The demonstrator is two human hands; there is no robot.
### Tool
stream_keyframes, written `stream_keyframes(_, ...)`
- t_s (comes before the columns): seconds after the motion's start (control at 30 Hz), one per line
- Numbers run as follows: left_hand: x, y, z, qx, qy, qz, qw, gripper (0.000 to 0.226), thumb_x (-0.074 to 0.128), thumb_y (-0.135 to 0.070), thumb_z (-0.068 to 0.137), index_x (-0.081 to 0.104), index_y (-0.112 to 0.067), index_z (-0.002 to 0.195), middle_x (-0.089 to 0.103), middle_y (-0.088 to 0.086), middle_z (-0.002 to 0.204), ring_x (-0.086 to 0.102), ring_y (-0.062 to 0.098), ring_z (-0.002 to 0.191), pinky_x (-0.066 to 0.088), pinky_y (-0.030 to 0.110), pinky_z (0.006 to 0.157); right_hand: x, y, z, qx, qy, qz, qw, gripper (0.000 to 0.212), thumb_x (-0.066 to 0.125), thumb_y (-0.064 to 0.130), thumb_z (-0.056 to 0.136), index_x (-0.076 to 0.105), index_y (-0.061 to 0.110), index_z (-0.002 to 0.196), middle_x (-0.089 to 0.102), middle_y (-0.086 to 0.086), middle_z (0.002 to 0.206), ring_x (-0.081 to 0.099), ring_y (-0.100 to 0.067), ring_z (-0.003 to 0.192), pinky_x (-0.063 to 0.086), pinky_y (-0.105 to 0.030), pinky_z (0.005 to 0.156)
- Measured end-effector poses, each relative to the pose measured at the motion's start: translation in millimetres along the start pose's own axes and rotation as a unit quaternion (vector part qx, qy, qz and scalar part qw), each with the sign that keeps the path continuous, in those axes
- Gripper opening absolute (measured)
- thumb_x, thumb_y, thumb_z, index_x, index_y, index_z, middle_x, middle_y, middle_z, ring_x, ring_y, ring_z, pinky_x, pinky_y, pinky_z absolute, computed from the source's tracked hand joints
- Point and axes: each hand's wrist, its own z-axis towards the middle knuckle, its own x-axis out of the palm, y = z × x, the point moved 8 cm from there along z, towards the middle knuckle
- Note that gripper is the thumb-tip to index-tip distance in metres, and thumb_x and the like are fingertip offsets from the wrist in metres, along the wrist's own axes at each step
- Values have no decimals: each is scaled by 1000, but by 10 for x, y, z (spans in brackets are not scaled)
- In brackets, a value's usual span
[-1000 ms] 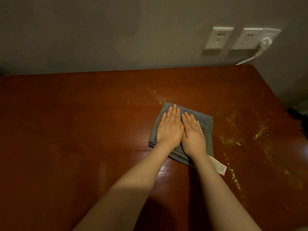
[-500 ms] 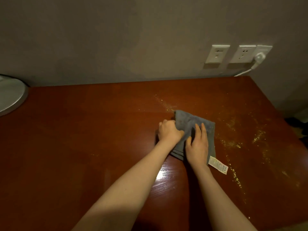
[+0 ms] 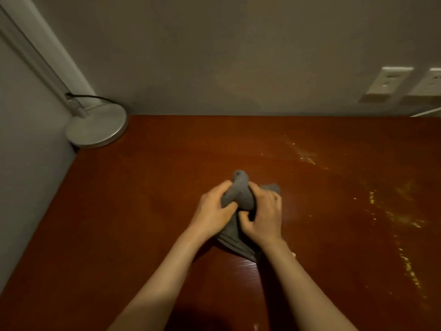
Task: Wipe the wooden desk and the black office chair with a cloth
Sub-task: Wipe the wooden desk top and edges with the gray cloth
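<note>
A grey cloth (image 3: 239,195) lies bunched on the reddish-brown wooden desk (image 3: 143,223), near its middle. My left hand (image 3: 213,211) grips the cloth's left side, fingers curled into the fabric. My right hand (image 3: 263,215) clutches its right side, thumb tucked under a fold. Between the two hands a hump of cloth rises off the desk. The lower edge of the cloth still rests flat on the wood. Yellowish dust or crumbs (image 3: 403,220) are scattered over the right part of the desk. The black office chair is out of sight.
A round silver lamp base (image 3: 96,129) with a slanted pole and black cable stands in the desk's far left corner. White wall sockets (image 3: 387,83) sit on the back wall at the right. A grey wall borders the desk on the left.
Both hands went from lying flat on the spread cloth to gathering it into a bunch. The view has swung left, bringing the lamp base into sight.
</note>
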Motion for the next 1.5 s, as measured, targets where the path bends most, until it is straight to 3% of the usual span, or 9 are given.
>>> stream_keyframes(0.17,-765,686,-248,-149,-164,26,975,29,58,-7,85,42,-21,105,53,-1,97,54,18,85,36,23,67,814,700,-9,-38,78,-87,992,54,44,36,70,47,25,123,62,-8,94,44,-20,90,27,-35,79)
stream_keyframes(0.3,-787,1233,-272,-224,-145,87,960,52,62,-24,85,38,-13,130,49,9,128,48,30,120,43,37,90,1339,851,-172,-51,173,-129,975,52,47,42,73,58,28,122,61,-7,100,57,-27,96,26,-38,88)
stream_keyframes(0.43,-677,1282,-182,-216,-134,214,943,48,56,-32,88,43,-16,132,44,9,128,37,30,121,32,38,99,1380,690,-157,-26,177,-182,967,42,56,39,72,64,32,112,61,-5,99,58,-25,93,29,-36,88)
stream_keyframes(0.57,-376,1041,42,-170,-104,207,958,51,53,-35,91,40,-17,138,43,11,129,37,31,120,33,36,98,1113,326,-43,31,171,-201,964,44,38,44,76,67,33,107,63,-7,95,61,-27,89,41,-37,84)
stream_keyframes(0.73,189,579,204,-107,-51,165,979,66,48,-28,95,14,-12,149,26,11,145,26,30,132,24,36,107,439,-657,73,161,127,-236,950,39,53,45,82,67,28,114,60,-17,108,56,-36,100,32,-42,90)
stream_keyframes(1.0,751,186,202,-47,15,176,983,54,42,-16,95,25,-14,146,32,8,140,30,26,129,29,37,107,-742,-1765,-182,364,91,-344,861,38,38,40,98,47,27,132,43,-22,125,36,-37,118,24,-50,101)
stream_keyframes(1.17,917,-169,229,7,15,183,983,57,45,-11,91,27,-15,145,34,9,139,33,28,126,28,37,106,-845,-1601,-89,315,94,-286,900,40,39,34,99,45,22,136,47,-19,124,40,-37,115,26,-50,96)
stream_keyframes(1.33,1035,-465,204,158,28,270,949,66,54,-14,84,30,-20,145,30,11,145,31,29,131,25,34,108,-535,-902,-152,80,142,-234,958,39,49,35,83,61,17,116,56,-17,97,55,-37,90,36,-47,80)
stream_keyframes(1.5,1247,-207,226,157,111,420,887,66,58,-24,87,28,-22,146,19,13,153,17,27,142,14,34,115,-223,-938,-478,70,300,-205,929,77,8,61,77,32,29,143,26,-4,152,19,-22,141,-11,-46,109)
